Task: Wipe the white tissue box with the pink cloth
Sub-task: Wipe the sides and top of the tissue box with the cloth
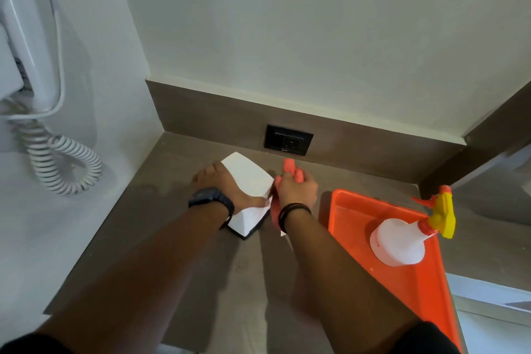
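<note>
The white tissue box [249, 174] with a dark base sits on the grey-brown counter near the back corner. My left hand [227, 185] lies across its near-left top, holding it down, thumb stretched toward the right edge. My right hand [297, 190] is closed around the bunched pink cloth [290, 169], which pokes out above the fingers and hangs below the wrist. The cloth presses against the box's right side.
An orange tray [416, 282] at the right carries a white spray bottle [399, 241] with a yellow and red trigger. A black wall socket [288, 140] sits in the backsplash behind the box. A white wall-mounted hair dryer [26, 52] with a coiled cord [63, 164] hangs at the left.
</note>
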`<state>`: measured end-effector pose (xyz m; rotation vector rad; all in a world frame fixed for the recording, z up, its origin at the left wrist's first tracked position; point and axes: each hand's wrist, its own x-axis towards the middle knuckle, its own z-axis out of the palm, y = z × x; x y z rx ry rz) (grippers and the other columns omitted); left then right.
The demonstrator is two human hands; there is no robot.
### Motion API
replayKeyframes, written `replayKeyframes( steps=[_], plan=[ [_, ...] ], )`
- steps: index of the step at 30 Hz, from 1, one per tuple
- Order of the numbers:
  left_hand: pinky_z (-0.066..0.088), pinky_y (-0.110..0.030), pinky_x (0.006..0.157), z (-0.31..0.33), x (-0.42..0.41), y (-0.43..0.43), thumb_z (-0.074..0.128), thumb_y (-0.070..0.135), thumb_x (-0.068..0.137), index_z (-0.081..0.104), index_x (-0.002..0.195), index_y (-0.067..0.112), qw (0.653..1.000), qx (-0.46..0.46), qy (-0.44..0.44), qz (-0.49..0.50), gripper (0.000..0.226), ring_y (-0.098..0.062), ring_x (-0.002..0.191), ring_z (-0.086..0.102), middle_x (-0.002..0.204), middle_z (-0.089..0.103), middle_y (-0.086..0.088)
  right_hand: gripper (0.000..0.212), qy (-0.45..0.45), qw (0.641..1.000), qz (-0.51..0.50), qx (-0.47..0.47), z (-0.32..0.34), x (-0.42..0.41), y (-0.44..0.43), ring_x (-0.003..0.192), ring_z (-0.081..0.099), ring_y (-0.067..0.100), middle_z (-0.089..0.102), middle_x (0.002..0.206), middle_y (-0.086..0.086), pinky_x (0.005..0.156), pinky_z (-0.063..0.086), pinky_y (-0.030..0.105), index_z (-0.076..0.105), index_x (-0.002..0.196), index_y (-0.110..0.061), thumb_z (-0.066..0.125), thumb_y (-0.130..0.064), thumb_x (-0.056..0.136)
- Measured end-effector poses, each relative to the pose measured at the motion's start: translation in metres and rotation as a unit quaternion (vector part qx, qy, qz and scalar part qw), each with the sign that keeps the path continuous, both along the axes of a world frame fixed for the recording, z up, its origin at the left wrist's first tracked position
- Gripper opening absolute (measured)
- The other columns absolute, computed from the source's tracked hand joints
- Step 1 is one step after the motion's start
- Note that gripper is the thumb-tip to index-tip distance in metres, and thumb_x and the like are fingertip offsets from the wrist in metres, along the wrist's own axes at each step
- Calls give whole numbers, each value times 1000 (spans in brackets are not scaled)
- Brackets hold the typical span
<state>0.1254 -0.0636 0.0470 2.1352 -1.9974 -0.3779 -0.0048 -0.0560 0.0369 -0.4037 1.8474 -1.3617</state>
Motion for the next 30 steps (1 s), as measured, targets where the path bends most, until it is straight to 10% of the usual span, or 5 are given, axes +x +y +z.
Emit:
replayKeyframes(
  steps=[4,7,20,26,30],
  plan=[
    [4,-50,116,17,16,-44,76,80,25,-4,148,24,947,137,-112,-267,157,-31,144,-1,159,2,-7,11,-51,997,-54,-35,-10,-23,9,61,66,2,65,68,-15,55,47,12,68,81,-23,69,-32,88],
    [14,-44,115,27,22,-63,90,46,45,11,148,23,899,167,-171,-366,132,-27,142,13,156,19,-5,13,-55,997,-44,-44,-17,-33,12,77,67,13,69,81,-7,68,52,22,70,97,-20,68,-32,90],
    [45,-40,87,14,7,-27,63,82,54,47,132,19,992,114,-58,8,102,-33,112,54,132,55,-10,8,-107,990,-57,-79,-25,-35,27,56,63,-5,66,71,-11,60,51,11,68,88,-24,69,-31,92],
    [3,-49,115,7,36,-47,47,100,5,-26,140,30,938,135,-189,-256,169,-28,144,-5,159,-8,-7,14,-187,977,-69,-74,-44,0,35,59,57,10,59,73,3,65,54,27,70,79,-23,68,-18,91],
    [8,-43,116,2,42,-64,63,87,9,-16,143,26,912,141,-218,-319,167,-25,144,1,159,3,-5,8,-179,975,-47,-126,-48,26,26,64,56,17,60,66,-3,76,53,47,71,82,-28,70,-29,90]
  ],
)
